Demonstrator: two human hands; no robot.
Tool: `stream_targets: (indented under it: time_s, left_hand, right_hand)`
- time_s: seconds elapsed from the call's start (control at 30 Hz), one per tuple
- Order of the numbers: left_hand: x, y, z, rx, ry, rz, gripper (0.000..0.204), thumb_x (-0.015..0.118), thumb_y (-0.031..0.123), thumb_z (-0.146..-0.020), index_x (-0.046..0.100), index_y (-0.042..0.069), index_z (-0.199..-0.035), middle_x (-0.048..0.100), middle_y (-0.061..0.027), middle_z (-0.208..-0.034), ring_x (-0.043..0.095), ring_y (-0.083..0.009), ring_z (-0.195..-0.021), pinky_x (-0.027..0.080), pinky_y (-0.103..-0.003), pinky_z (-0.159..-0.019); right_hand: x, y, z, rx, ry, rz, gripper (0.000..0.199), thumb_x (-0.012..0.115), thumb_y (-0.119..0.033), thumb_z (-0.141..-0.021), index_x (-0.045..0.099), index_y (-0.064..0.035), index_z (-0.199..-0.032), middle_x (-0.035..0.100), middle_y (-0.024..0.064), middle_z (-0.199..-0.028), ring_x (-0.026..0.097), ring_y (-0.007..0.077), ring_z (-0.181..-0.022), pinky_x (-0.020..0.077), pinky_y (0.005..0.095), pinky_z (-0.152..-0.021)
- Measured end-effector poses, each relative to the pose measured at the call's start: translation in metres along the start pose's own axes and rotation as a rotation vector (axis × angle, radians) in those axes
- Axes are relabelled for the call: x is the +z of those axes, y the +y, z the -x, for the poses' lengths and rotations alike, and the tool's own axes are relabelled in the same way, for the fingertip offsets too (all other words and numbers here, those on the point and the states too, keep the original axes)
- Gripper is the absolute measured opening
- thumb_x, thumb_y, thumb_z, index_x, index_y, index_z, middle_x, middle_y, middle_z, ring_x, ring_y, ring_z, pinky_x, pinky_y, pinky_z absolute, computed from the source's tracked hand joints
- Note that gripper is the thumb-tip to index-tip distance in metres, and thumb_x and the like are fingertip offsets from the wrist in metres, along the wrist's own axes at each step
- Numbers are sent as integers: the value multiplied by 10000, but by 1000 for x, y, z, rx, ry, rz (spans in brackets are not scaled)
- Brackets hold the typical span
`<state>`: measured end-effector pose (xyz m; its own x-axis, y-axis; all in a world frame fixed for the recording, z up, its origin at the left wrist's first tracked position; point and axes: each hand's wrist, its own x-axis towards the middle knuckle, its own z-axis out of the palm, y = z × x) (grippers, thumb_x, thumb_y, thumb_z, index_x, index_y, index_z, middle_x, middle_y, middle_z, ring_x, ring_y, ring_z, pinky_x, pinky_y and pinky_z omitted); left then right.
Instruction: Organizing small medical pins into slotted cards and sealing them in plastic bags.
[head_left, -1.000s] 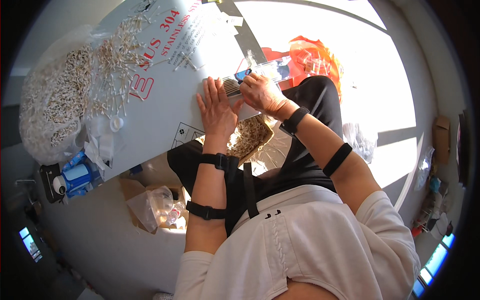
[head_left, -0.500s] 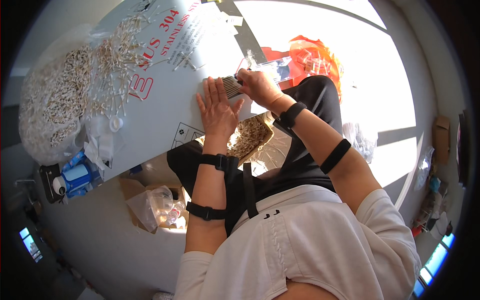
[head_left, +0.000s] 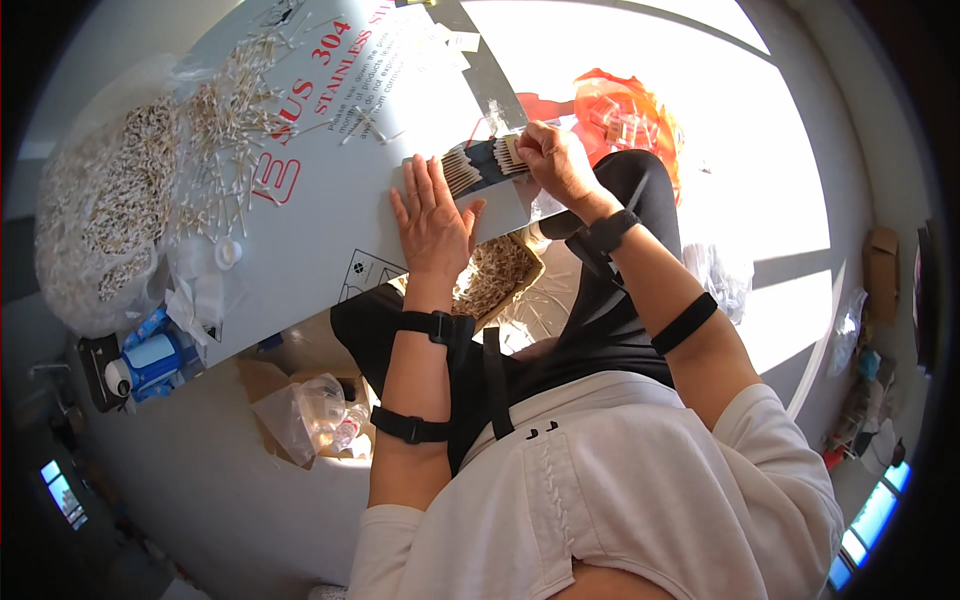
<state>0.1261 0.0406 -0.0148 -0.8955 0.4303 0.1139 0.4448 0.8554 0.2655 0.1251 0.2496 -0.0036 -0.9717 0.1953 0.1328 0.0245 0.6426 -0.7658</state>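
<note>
My left hand (head_left: 433, 222) lies flat on the grey table, fingers stretched and a little apart, against a row of thin pale sticks (head_left: 460, 172) that look like cotton swabs. A dark strip (head_left: 487, 162) runs from that row to a second, shorter row of sticks (head_left: 508, 154). At the outer end of this second row my right hand (head_left: 560, 168) is closed, thumb and fingers pinched together. What lies inside the pinch is hidden. Loose cotton swabs (head_left: 235, 115) are heaped at the table's far left, beside a clear bag full of swabs (head_left: 125, 200).
A box of swabs (head_left: 495, 272) sits below the table edge by my legs. To the right are an orange bag (head_left: 640, 115) with small clear packs and a plastic bag (head_left: 720, 280). A blue bottle (head_left: 150, 362) stands at left, near an open carton (head_left: 285, 410).
My right hand has moved to the right, away from my left hand, uncovering the dark strip and the second row of sticks. The left hand stays nearly in place.
</note>
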Motion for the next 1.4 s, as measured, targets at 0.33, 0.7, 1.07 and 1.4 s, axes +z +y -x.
stream_targets:
  time_s: [0.33, 0.7, 1.07, 1.4]
  left_hand:
    - [5, 16, -8, 15, -14, -12, 837, 599, 439, -895, 210, -3, -1489, 193, -178, -1558, 138, -291, -1464, 129, -501, -1171]
    - [11, 18, -12, 15, -8, -6, 845, 596, 458, -887, 220, -5, -1484, 177, -171, -1566, 131, -284, -1466, 98, -501, -1175]
    - [9, 20, -13, 26, -45, 23, 839, 577, 437, -890, 184, 7, -1495, 186, -186, -1561, 140, -303, -1462, 94, -513, -1171]
    - [10, 51, -27, 51, -121, -70, 875, 582, 499, -874, 209, 6, -1493, 170, -155, -1572, 148, -292, -1461, 115, -496, -1174]
  right_hand:
    - [-12, 4, -1, -187, 186, 172, 94, 641, -110, -787, 611, -51, -854, 588, 147, -911, 590, 363, -887, 498, 438, -751]
    - [-2, 4, 4, -209, 226, 212, 326, 613, -111, -825, 593, -34, -1142, 547, 152, -1228, 522, 349, -1149, 432, 438, -968]
    - [2, 30, 22, -224, -89, 416, 757, 474, -545, -922, 300, -53, -1470, 274, 165, -1535, 239, 314, -1431, 143, 488, -1164]
    - [1, 34, 20, -238, -87, 362, 740, 458, -529, -936, 304, -31, -1461, 285, 185, -1523, 241, 314, -1429, 136, 486, -1168]
